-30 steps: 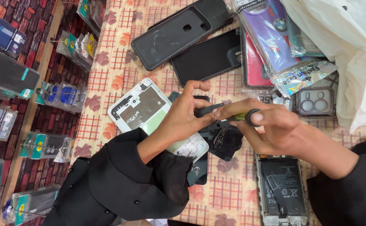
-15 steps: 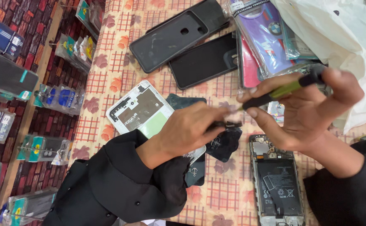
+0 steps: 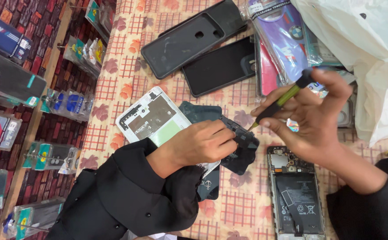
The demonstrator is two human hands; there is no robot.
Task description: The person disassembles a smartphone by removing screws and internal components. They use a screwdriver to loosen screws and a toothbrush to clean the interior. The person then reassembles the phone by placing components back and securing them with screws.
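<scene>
The white plastic bag (image 3: 362, 58) fills the top right corner, touching the packaged cases under it. 2 black phone covers (image 3: 194, 40) lie above the work. The opened phone (image 3: 296, 195) rests below the right hand (image 3: 318, 120), which has lifted since 1 second ago and now pinches the green-handled screwdriver (image 3: 278, 104), tip clear. The left hand (image 3: 203, 144), fingers curled, presses the small black part (image 3: 243, 138) beside the white phone frame (image 3: 152, 118).

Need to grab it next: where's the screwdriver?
In the head view, right of centre: the right hand holds the screwdriver raised, tip toward the black part.
</scene>
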